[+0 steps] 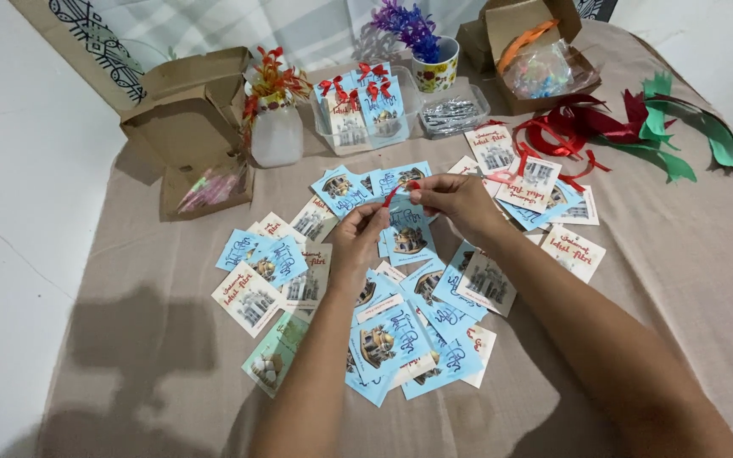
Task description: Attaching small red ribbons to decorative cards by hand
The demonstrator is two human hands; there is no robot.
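Note:
My left hand (pixel 356 237) and my right hand (pixel 460 202) meet over the middle of the table. Together they hold a small blue card (pixel 406 234) with a building picture. A thin red ribbon (pixel 394 193) runs between the fingertips of both hands at the card's top edge. Many more blue and white cards (pixel 400 335) lie scattered flat on the beige cloth (pixel 680 271) beneath and around my hands. A clear tray (pixel 366 114) at the back holds cards with red bows tied on.
Open brown cardboard boxes stand at the back left (pixel 188 127) and back right (pixel 536 51). A white vase with red flowers (pixel 275 119), a mug with purple flowers (pixel 434 64), a tray of silver bits (pixel 453 114), and red and green ribbon strips (pixel 638 127) lie beyond the cards.

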